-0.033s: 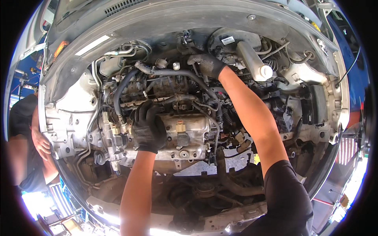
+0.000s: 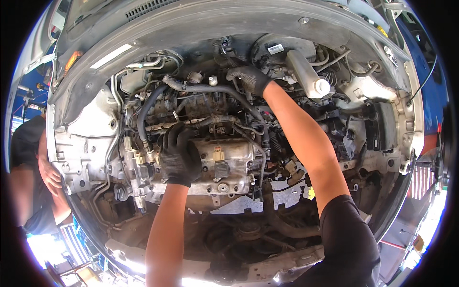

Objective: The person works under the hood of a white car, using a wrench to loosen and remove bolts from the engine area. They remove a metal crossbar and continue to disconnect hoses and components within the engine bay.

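My left hand [image 2: 180, 155], in a black glove, lies on the metal valve cover [image 2: 234, 149] of a car engine. Its fingers are spread and bent over the cover's far edge, their tips partly hidden; I see nothing held in it. Beyond the engine, by the firewall, my right hand [image 2: 249, 79] is gloved too. Its fingers curl inward among dark parts at the back, and what they grip, if anything, cannot be made out. A thick black hose [image 2: 215, 89] arches over the intake just in front of that hand. A tan connector [image 2: 218, 153] sits right of my left hand.
A whitish fluid reservoir [image 2: 306, 76] stands right of my right hand. A black box [image 2: 381, 126] is at the far right of the bay. Metal pipes [image 2: 116, 86] run down the left side. Another person's hand [image 2: 50, 174] rests at the left fender.
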`<state>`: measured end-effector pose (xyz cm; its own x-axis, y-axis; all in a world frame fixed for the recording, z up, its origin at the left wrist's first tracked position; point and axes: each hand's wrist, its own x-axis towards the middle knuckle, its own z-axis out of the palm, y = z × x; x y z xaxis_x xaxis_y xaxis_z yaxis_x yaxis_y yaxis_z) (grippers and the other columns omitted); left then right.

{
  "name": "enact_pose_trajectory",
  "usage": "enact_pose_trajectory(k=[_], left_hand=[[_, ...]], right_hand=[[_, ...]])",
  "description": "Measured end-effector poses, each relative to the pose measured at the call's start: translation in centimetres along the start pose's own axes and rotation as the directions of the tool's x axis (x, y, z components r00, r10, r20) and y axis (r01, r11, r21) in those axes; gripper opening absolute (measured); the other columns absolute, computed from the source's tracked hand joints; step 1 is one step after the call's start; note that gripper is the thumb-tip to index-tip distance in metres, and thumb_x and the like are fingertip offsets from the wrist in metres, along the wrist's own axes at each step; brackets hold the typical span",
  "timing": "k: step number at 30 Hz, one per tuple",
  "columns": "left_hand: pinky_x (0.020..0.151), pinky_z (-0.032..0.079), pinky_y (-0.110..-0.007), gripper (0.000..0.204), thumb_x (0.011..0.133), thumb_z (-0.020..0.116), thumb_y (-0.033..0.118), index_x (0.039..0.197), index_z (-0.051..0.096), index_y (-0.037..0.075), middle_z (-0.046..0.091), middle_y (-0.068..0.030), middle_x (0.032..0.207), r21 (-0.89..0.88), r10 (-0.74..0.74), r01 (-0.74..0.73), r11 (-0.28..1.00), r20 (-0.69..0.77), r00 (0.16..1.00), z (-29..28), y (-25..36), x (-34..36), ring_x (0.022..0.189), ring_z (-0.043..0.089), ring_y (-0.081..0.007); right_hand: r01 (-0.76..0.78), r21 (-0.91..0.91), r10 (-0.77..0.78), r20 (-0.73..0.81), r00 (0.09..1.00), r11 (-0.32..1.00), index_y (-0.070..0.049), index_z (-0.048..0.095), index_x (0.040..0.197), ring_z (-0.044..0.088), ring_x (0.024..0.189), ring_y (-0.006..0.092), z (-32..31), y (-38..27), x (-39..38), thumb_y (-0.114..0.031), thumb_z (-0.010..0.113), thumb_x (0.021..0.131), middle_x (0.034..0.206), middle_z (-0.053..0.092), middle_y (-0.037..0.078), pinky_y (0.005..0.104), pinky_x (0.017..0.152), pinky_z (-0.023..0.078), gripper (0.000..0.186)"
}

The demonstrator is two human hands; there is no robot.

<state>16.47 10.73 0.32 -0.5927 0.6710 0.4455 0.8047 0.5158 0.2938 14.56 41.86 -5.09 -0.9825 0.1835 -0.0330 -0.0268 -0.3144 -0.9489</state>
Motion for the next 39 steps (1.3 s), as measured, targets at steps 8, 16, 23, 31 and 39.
enact_pose_trajectory(k=[8, 16, 23, 31, 39], left_hand=[[0.090, 0.041, -0.049, 0.034, 0.073, 0.047, -0.003, 0.105, 0.055, 0.004, 0.055, -0.0195, 0.114, -0.012, -0.001, 0.001, 1.000, -0.003, 1.000, 0.3, -0.3, -0.2, 0.104, 0.052, -0.0401], [0.090, 0.042, -0.048, 0.035, 0.073, 0.048, -0.001, 0.105, 0.057, 0.008, 0.056, -0.0181, 0.114, -0.019, -0.030, 0.030, 0.999, 0.005, 1.000, -0.1, -0.1, -0.1, 0.106, 0.053, -0.0387], [0.087, 0.045, -0.049, 0.030, 0.075, 0.050, 0.003, 0.104, 0.058, 0.007, 0.057, -0.0187, 0.113, -0.013, -0.026, 0.026, 1.000, -0.035, 0.999, 0.3, -0.3, 0.0, 0.101, 0.055, -0.0395], [0.089, 0.043, -0.050, 0.028, 0.076, 0.051, 0.009, 0.103, 0.058, 0.006, 0.057, -0.0173, 0.116, 0.025, -0.011, 0.011, 1.000, -0.025, 1.000, -0.1, -0.7, -0.2, 0.104, 0.054, -0.0382], [0.087, 0.045, -0.050, 0.028, 0.076, 0.052, 0.009, 0.102, 0.059, 0.007, 0.058, -0.0167, 0.115, 0.028, -0.073, 0.073, 0.997, -0.010, 0.997, -0.2, -0.5, -0.2, 0.104, 0.054, -0.0381]], right_hand=[[-0.112, -0.121, 0.084, -0.215, 0.973, 0.986, -0.006, 0.068, 0.082, 0.057, 0.080, 0.0137, 1.4, 2.0, 1.1, -0.017, 0.065, 0.075, 0.081, 0.062, 0.002, 0.0294, 0.074, 0.044, 0.013], [-0.016, -0.829, -0.209, -0.159, 0.965, 0.559, -0.004, 0.066, 0.100, 0.060, 0.100, 0.0347, 1.9, 2.8, 2.5, -0.029, 0.058, 0.076, 0.110, 0.062, 0.022, 0.0417, 0.088, 0.045, 0.036], [-0.088, -0.683, -0.066, -0.196, 0.978, 0.725, -0.005, 0.063, 0.111, 0.058, 0.097, 0.0316, -1.0, 2.9, 3.3, -0.027, 0.059, 0.078, 0.104, 0.063, 0.019, 0.0396, 0.084, 0.045, 0.041], [-0.273, -0.163, 0.276, -0.006, 0.961, 0.948, -0.004, 0.061, 0.082, 0.051, 0.068, 0.0141, 0.0, 0.1, 2.2, -0.012, 0.060, 0.076, 0.070, 0.055, 0.004, 0.0298, 0.059, 0.041, 0.010], [-0.252, -0.330, 0.197, -0.189, 0.962, 0.910, -0.003, 0.059, 0.099, 0.055, 0.076, 0.0163, 1.3, 2.4, 2.1, -0.010, 0.058, 0.078, 0.086, 0.058, 0.008, 0.0307, 0.065, 0.045, 0.023]])
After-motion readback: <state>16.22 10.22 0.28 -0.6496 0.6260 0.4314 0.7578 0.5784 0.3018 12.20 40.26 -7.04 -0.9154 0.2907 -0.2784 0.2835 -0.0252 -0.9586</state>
